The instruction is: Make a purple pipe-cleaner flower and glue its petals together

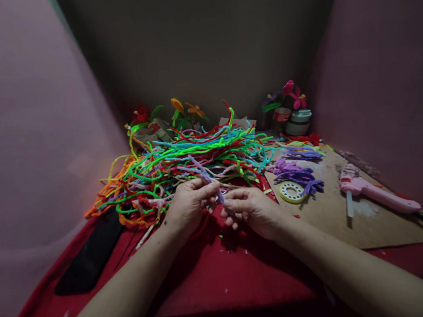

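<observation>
Between my two hands, a lilac pipe cleaner (202,170) is pinched above the front of the red-covered table. My left hand (190,199) grips it between thumb and fingers, and its upper end sticks out toward the pile. My right hand (250,206) pinches the lower end just beside, fingertips nearly touching the left ones. Right behind the hands lies a large tangled heap of pipe cleaners (196,152) in green, red, blue and orange. To the right, small bundles of purple pipe cleaners (301,178) rest on a brown board.
A pink glue gun (379,194) with a cord lies on the brown board (326,222) at right, near a yellow-rimmed tape roll (291,191). A black phone-like slab (90,253) lies at left. Pipe-cleaner flowers (296,95) and a lidded jar (299,122) stand behind.
</observation>
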`<state>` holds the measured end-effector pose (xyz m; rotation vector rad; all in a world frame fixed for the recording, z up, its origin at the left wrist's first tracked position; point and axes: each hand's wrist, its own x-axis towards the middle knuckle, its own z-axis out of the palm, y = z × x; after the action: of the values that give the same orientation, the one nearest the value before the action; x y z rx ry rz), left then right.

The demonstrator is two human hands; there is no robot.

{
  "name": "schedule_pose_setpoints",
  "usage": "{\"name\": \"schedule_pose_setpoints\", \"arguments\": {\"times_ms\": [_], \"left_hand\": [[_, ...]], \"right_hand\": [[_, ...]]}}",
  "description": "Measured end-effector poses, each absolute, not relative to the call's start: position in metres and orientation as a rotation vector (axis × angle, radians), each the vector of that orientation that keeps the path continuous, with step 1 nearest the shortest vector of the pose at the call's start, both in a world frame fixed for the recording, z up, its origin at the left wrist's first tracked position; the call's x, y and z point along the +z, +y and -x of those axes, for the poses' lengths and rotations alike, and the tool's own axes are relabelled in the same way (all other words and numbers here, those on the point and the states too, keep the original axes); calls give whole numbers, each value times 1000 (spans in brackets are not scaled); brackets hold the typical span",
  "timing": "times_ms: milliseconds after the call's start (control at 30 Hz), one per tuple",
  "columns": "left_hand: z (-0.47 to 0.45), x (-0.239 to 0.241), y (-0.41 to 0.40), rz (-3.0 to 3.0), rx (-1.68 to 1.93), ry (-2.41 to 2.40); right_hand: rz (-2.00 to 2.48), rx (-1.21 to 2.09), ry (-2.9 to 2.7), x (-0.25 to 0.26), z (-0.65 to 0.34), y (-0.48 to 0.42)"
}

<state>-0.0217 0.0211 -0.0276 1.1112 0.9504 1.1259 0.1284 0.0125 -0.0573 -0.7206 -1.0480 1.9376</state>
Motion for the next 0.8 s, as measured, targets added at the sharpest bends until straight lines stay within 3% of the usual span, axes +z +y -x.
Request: {"name": "schedule_pose_setpoints", "arguments": {"times_ms": [600,800], "left_hand": [[18,-35,20,-1060,1083,910],[14,-36,13,-1253,779,1063]], "right_hand": [[769,1824,-972,-59,-124,15],[776,1618,-812,-58,-121,16]]}}
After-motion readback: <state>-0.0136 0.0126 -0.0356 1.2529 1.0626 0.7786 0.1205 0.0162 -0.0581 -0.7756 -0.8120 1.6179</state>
